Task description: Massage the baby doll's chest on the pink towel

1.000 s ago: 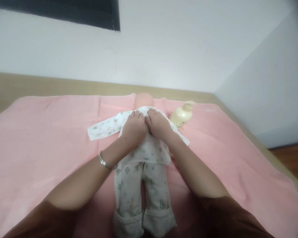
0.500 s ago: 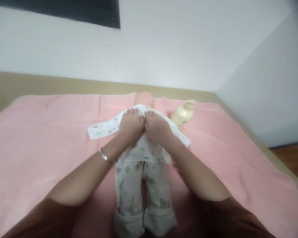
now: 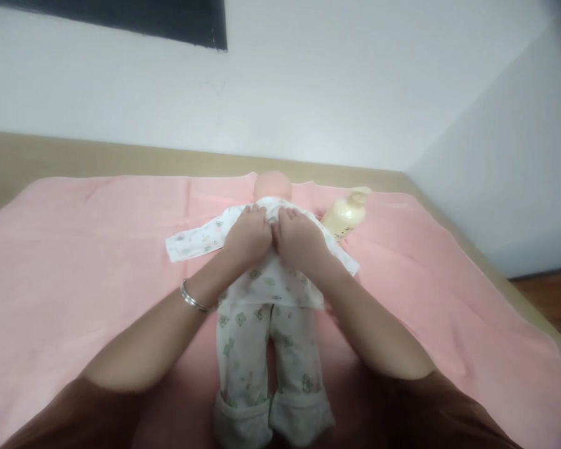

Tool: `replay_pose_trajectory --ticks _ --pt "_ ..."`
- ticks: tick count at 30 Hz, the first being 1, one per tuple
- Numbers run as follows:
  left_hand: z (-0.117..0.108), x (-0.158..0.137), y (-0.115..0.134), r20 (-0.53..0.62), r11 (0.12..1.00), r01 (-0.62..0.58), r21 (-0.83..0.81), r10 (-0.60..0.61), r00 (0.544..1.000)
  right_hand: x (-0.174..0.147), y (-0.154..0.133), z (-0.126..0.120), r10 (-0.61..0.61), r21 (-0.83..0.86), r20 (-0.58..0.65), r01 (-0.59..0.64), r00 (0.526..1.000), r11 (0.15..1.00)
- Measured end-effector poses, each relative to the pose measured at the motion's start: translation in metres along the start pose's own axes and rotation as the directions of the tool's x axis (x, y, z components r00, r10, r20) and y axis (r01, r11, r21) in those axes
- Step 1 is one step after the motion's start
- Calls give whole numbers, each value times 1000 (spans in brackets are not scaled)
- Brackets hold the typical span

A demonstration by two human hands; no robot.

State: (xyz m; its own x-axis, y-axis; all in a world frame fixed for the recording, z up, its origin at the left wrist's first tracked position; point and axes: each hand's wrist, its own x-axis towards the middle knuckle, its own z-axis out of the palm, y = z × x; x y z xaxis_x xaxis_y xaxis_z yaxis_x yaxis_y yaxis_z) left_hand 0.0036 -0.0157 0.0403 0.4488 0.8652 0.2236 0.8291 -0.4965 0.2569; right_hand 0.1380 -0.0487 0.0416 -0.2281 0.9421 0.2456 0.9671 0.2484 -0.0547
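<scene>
Fingers (image 3: 258,213) of the left hand (image 3: 249,237) and right hand (image 3: 303,240) curl on the shirt (image 3: 275,285), high on the doll (image 3: 273,187); whether they pinch cloth, I cannot tell. An uneven pull could bunch the shirt or twist the doll, and a swung sleeve (image 3: 348,259) might knock the bottle (image 3: 344,218), right of the doll. Thin printed cloth; trousers (image 3: 244,349) with thick rolled cuffs (image 3: 302,418); smooth round head (image 3: 272,182); glossy bottle; creased matte blanket (image 3: 98,249) under the doll.
</scene>
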Motion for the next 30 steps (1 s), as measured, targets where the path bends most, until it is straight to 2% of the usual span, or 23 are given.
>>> replay_pose_trajectory --ticks 5,9,12,15,19,21,24,27,30 --pt "5 13 -14 7 980 152 -131 -152 988 -14 -16 -4 -13 -91 2 13 1000 996" --pt "12 12 -14 -63 983 148 -107 -155 986 -10 -12 -4 -56 -74 -43 53 998 996" --pt "10 4 -6 -96 997 35 64 -29 995 -4 -7 -1 -109 -93 -77 102 991 990" --pt "2 -6 5 -18 954 -134 269 144 989 0 -3 4 -100 -62 -100 95 990 994" --pt "-9 -13 15 118 911 -212 355 181 976 6 5 12 -85 26 -78 88 993 996" --pt "-11 -12 16 124 940 -173 294 142 982 9 9 16 -55 89 -71 61 996 994" --pt "-7 -5 10 68 995 -15 100 8 998 12 13 21 1 168 -56 9 998 986" --pt "3 4 -1 24 990 111 -88 -109 994 13 12 23 27 198 -42 -18 999 980" --pt "15 12 -12 4 963 154 -220 -156 988 13 9 24 50 234 -55 -35 997 972"
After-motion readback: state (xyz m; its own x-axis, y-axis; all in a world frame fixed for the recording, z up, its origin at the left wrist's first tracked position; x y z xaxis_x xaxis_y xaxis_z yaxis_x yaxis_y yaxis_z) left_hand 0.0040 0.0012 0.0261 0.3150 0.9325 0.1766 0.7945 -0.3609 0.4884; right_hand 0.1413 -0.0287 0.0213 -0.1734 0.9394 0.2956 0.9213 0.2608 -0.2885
